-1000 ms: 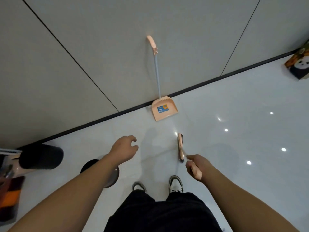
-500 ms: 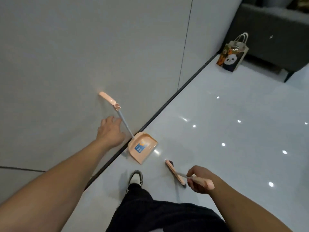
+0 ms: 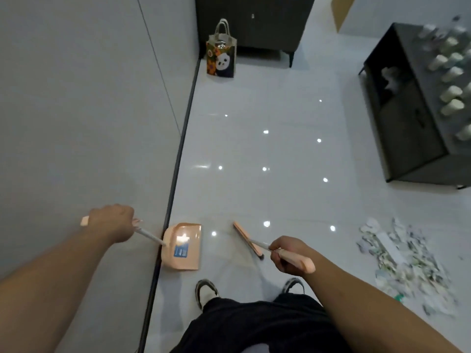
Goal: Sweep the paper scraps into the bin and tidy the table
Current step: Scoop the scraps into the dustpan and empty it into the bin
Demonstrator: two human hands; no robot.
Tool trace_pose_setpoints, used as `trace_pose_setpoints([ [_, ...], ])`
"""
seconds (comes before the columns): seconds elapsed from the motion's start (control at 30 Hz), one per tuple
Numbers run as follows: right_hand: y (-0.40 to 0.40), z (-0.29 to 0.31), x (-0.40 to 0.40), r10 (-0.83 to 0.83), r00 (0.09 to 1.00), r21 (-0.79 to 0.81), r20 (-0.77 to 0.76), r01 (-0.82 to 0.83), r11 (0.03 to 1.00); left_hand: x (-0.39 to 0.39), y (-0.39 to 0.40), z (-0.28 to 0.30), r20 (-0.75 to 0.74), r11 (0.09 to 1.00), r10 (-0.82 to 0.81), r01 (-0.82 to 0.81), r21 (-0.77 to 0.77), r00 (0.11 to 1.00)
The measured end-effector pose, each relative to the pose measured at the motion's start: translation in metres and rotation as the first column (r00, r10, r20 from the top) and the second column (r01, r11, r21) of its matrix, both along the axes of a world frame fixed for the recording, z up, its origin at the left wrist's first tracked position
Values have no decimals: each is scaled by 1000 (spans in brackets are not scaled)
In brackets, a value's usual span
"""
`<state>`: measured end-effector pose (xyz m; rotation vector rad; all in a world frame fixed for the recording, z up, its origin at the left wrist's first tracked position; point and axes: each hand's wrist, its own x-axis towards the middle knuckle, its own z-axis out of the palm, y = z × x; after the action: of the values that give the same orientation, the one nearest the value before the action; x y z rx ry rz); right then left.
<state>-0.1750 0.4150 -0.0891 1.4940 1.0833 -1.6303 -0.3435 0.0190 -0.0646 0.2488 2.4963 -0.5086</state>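
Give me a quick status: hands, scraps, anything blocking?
Left hand grips peach plastic dustpan handle; right hand grips peach broom. Torn paper scraps lie unswept on floor, right. Nothing between.

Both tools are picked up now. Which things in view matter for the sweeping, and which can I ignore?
Job: dustpan in left hand; broom in right hand; paper scraps on the floor.
Ignore: panda bag; dark shelf unit with cups.

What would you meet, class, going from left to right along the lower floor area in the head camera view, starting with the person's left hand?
left hand on the dustpan handle → dustpan by the wall → broom head → right hand gripping the broom handle → paper scraps on the floor.
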Motion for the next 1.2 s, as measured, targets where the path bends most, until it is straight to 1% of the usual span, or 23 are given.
trace_pose_setpoints([
  [0.1, 12, 7, 14, -123, 992, -23, -40, 122, 992, -28, 58, 6, 0, 989, -92, 91, 118, 996],
  [0.2, 36, 11, 34, -261, 963, -71, -68, 256, 964, -42, 147, 22, -11, 958, -204, 201, 205, 979],
  [0.3, 72, 13, 57, -441, 888, -100, -129, 431, 897, -35, 242, 39, -52, 903, -328, 329, 277, 943],
  [0.4, 113, 11, 86, -567, 805, -114, -175, 555, 824, -17, 333, 52, -91, 834, -436, 440, 332, 895],
  [0.47, 144, 8, 108, -625, 757, -115, -191, 615, 780, -3, 389, 55, -86, 797, -490, 486, 359, 867],
  [0.6, 210, 5, 150, -686, 696, -84, -212, 687, 722, 26, 488, 56, -69, 745, -554, 531, 403, 830],
  [0.67, 246, 5, 176, -739, 640, -71, -211, 744, 665, 44, 540, 53, -55, 718, -587, 550, 427, 808],
  [0.73, 278, 4, 202, -788, 578, -34, -210, 802, 597, 63, 589, 50, -66, 674, -643, 605, 424, 763],
  [0.83, 318, 0, 235, -826, 517, 21, -227, 850, 526, 87, 658, 47, -149, 587, -721, 711, 387, 676],
  [0.97, 348, 1, 259, -871, 431, 93, -235, 902, 422, 106, 731, 40, -257, 464, -765, 782, 417, 591],
  [1.1, 378, -2, 262, -920, 305, 172, -247, 948, 268, 105, 804, 32, -316, 337, -807, 828, 449, 499],
  [1.2, 404, -7, 256, -953, 185, 205, -238, 969, 137, 97, 863, 24, -317, 276, -837, 845, 459, 446],
])
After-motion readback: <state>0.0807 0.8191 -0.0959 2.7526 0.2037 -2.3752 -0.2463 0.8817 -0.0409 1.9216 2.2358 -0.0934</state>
